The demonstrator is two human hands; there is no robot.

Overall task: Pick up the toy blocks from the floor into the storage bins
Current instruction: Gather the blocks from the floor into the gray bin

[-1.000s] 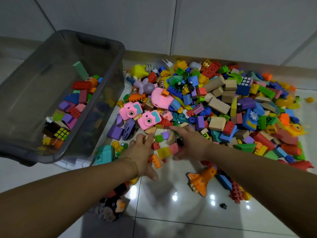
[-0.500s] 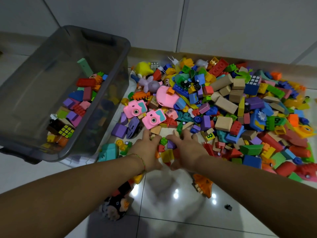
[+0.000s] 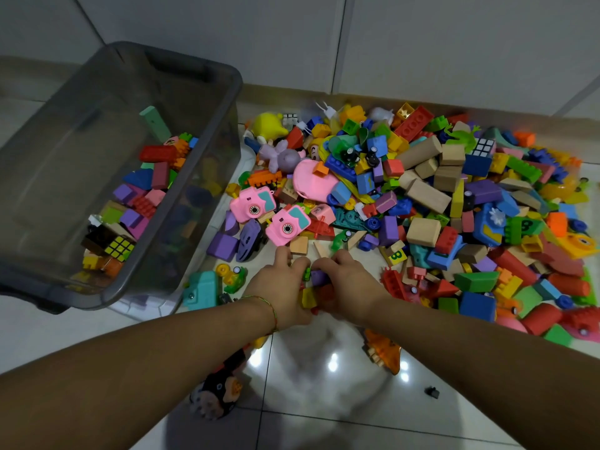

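Observation:
A big heap of coloured toy blocks (image 3: 422,203) covers the tiled floor at the centre and right. A grey see-through storage bin (image 3: 207,69) stands at the left with several blocks inside. My left hand (image 3: 282,287) and my right hand (image 3: 347,284) are cupped together at the heap's near edge, fingers curled round a small clump of blocks (image 3: 313,287): yellow, purple, green and red pieces show between them. Two pink toy cameras (image 3: 287,224) lie just beyond my fingertips.
A teal toy (image 3: 201,289) lies by the bin's near right corner. An orange toy (image 3: 384,350) sits under my right forearm, a dark plush toy (image 3: 217,393) under my left. A small black piece (image 3: 431,392) lies alone on the glossy tiles. White cabinet fronts stand behind.
My two hands have drawn together from apart, scooping loose blocks at the heap's near edge into a clump between them. The camera view has shifted slightly.

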